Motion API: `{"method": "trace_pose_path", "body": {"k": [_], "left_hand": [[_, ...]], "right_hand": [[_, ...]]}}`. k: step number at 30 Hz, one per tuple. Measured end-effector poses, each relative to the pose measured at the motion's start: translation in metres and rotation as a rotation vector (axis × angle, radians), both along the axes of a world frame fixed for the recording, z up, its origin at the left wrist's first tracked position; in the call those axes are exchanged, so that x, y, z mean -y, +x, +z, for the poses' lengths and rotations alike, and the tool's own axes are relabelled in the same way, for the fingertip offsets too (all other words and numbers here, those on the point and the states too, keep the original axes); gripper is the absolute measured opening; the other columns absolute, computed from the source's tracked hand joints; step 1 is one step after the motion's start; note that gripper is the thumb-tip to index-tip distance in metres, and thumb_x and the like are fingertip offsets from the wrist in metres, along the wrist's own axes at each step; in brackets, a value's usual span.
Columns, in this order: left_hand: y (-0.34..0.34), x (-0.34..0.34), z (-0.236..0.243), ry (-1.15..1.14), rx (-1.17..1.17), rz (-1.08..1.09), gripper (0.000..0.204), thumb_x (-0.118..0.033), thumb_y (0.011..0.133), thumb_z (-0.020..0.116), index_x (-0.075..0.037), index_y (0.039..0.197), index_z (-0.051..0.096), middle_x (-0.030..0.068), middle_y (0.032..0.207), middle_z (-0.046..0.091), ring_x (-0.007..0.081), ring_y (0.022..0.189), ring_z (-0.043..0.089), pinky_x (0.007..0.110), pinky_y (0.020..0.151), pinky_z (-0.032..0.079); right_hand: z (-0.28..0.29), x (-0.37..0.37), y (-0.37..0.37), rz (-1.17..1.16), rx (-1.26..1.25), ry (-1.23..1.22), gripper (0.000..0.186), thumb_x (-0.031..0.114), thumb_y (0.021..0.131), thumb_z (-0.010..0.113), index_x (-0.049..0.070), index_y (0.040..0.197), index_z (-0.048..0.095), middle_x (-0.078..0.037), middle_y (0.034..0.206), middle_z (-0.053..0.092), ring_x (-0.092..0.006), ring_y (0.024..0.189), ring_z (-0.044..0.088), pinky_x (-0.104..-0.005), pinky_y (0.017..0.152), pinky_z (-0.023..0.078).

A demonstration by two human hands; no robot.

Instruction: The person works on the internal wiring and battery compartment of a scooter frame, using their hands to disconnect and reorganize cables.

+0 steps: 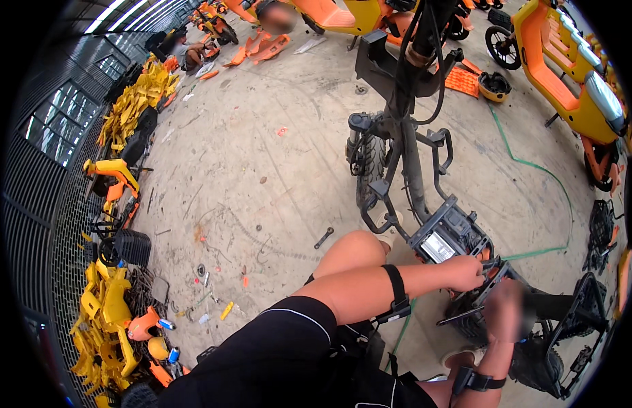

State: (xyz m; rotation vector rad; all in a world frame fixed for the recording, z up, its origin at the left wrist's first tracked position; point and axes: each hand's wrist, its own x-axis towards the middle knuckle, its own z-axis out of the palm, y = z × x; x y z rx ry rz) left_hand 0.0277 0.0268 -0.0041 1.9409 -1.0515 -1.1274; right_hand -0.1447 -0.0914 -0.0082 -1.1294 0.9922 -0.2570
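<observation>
A stripped scooter frame (pixel 412 163) stands in front of me on the right, its front wheel (pixel 372 170) and bare tubes exposed. Low in its middle sits a dark box-shaped unit (pixel 459 223) with a pale label. My left hand (pixel 464 273) reaches across to the frame just behind that unit, its fingers curled closed; what they grip is hidden. Close by, nearer to me, my right hand (pixel 505 313) is at the rear part of the frame. Blurring covers it, so its fingers do not show. A thin rod (pixel 460 315) juts out beside it.
A wrench (pixel 324 237) lies on the concrete floor, with small scraps to its left. Yellow body panels (pixel 102 306) are heaped along the left wall. Yellow-orange scooters (pixel 561 75) line the right. A green hose (pixel 510 153) crosses the floor. Another person (pixel 193 54) crouches far left.
</observation>
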Motion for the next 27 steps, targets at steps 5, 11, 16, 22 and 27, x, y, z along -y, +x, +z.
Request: {"method": "trace_pose_path", "body": {"k": [5, 11, 16, 22, 27], "left_hand": [[-0.011, -0.002, -0.026, 0.009, -0.048, -0.06, 0.05, -0.044, 0.096, 0.052, 0.001, 0.084, 0.069, 0.0181, 0.074, 0.068, 0.0342, 0.074, 0.068, 0.045, 0.073, 0.052], [-0.015, 0.001, -0.021, -0.028, 0.015, -0.122, 0.063, -0.054, 0.098, 0.046, 0.002, 0.088, 0.071, 0.0233, 0.08, 0.068, 0.0388, 0.08, 0.068, 0.046, 0.076, 0.052], [-0.013, 0.005, -0.04, -0.04, -0.078, -0.268, 0.059, -0.053, 0.094, 0.053, 0.003, 0.088, 0.071, 0.0232, 0.082, 0.069, 0.036, 0.08, 0.068, 0.045, 0.073, 0.053], [-0.02, -0.003, -0.022, -0.015, 0.278, -0.314, 0.042, -0.04, 0.085, 0.069, -0.001, 0.1, 0.067, 0.0202, 0.091, 0.067, 0.0391, 0.087, 0.065, 0.047, 0.077, 0.053], [-0.034, 0.0, -0.02, -0.023, 0.478, -0.301, 0.03, -0.03, 0.084, 0.068, -0.003, 0.097, 0.065, 0.0191, 0.092, 0.066, 0.0387, 0.087, 0.066, 0.049, 0.074, 0.053]], "right_hand": [[0.013, 0.016, -0.012, -0.127, 0.09, 0.088, 0.024, 0.013, 0.099, 0.053, 0.008, 0.122, 0.053, -0.003, 0.102, 0.055, -0.0138, 0.093, 0.056, -0.0299, 0.087, 0.049], [-0.004, 0.013, -0.004, -0.317, 0.067, 0.229, 0.038, 0.01, 0.095, 0.059, 0.013, 0.131, 0.046, -0.006, 0.099, 0.056, -0.0188, 0.085, 0.057, -0.0364, 0.075, 0.054], [-0.02, 0.016, -0.002, -0.322, 0.136, 0.236, 0.031, 0.01, 0.097, 0.058, 0.008, 0.125, 0.047, -0.006, 0.098, 0.057, -0.0181, 0.083, 0.057, -0.038, 0.077, 0.052], [-0.009, 0.003, 0.003, -0.366, 0.008, 0.183, 0.031, 0.019, 0.098, 0.061, 0.006, 0.123, 0.05, -0.008, 0.101, 0.063, -0.0195, 0.089, 0.064, -0.0389, 0.075, 0.056], [-0.022, -0.008, 0.007, -0.388, 0.025, 0.243, 0.035, 0.016, 0.097, 0.061, 0.002, 0.125, 0.046, -0.012, 0.107, 0.06, -0.0212, 0.09, 0.065, -0.0371, 0.073, 0.059]]}}
